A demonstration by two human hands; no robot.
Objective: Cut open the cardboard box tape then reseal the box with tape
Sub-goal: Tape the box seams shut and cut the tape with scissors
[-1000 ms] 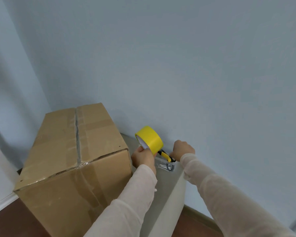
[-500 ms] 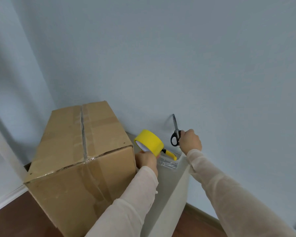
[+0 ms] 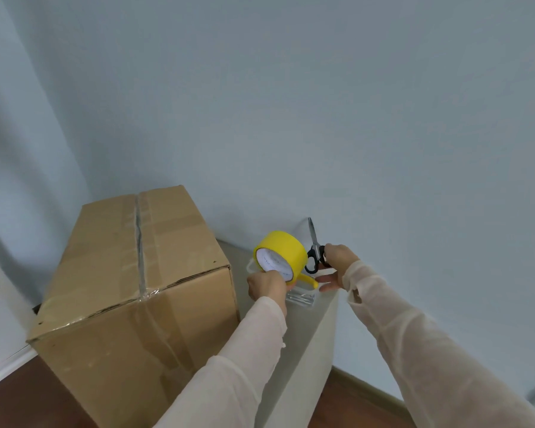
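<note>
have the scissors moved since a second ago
Yes, upward. The scissors were not showing a second ago, when the right hand was down at the clear tray; now it holds them raised above the tray, blades up.

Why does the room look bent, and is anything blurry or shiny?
Head view: the wide lens bows the wall at left; light is soft, with a faint shadow beside the box; the box's clear tape glints; scissors and roll are sharp; the lower right corner is smeared.
</note>
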